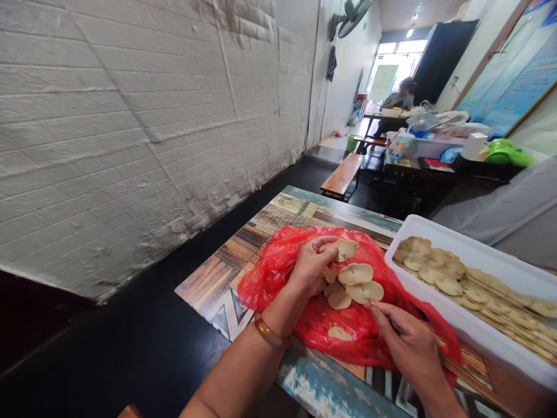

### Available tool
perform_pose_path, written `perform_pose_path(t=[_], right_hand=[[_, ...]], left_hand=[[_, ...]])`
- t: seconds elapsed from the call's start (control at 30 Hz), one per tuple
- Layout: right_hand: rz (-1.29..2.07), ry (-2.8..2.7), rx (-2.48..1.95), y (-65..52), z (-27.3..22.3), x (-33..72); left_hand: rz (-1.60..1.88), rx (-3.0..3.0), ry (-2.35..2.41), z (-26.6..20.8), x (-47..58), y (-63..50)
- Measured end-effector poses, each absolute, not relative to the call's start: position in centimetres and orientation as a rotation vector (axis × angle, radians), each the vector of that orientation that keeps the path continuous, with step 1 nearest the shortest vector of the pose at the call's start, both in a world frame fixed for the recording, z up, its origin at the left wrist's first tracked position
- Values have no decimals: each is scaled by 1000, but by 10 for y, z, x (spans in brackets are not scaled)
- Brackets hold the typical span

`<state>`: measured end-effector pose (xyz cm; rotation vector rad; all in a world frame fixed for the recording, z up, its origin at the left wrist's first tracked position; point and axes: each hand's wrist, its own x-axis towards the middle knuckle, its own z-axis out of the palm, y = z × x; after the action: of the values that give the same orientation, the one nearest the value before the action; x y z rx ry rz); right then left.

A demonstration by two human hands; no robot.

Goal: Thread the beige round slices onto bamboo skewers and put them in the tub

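My left hand (314,261), with a brown bangle on its wrist, pinches a thin pale beige round slice (347,250) above a red plastic bag (278,249). My right hand (407,337) is closed on a thin wooden skewer (461,368), mostly hidden by the palm; its tip end carries pale slices (364,292) just beyond my fingertips. More loose slices (339,299) lie on the spread bag between the hands, and a single slice (340,333) lies nearer me. What food the slices are, I cannot tell.
To the right, a white plastic tub (407,232) holds rows of skewered slices (474,290). Everything stands on a wood-patterned table (213,278). Beyond are a wooden bench (343,174), a cluttered table (404,165) and a seated person (398,101). A white brick-patterned wall (152,116) runs along the left.
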<state>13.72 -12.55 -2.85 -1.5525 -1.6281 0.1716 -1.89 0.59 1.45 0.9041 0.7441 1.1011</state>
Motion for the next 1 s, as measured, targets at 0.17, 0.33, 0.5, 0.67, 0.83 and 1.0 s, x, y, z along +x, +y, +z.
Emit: perform_pose_path(t=[0.17,0.33,0.5,0.67,0.83,1.0], right_hand=[[174,-1610,-1560,-125,-29,137],[190,-1576,-1576,-125,-31,136],[225,-1586,-1596,-124,-31,138],[242,-1570,-1610,-125,-29,138],[316,-1514,-1677,-126,-29,135],[385,-1499,-1699,-127,-30,134]], left_hand=[[1087,886,721,20,-20,3],[1086,886,688,22,-20,1],[1065,888,683,22,-19,-1],[1062,891,664,22,-19,-3],[1085,925,698,19,-17,-3],[1084,979,712,16,-17,-2]])
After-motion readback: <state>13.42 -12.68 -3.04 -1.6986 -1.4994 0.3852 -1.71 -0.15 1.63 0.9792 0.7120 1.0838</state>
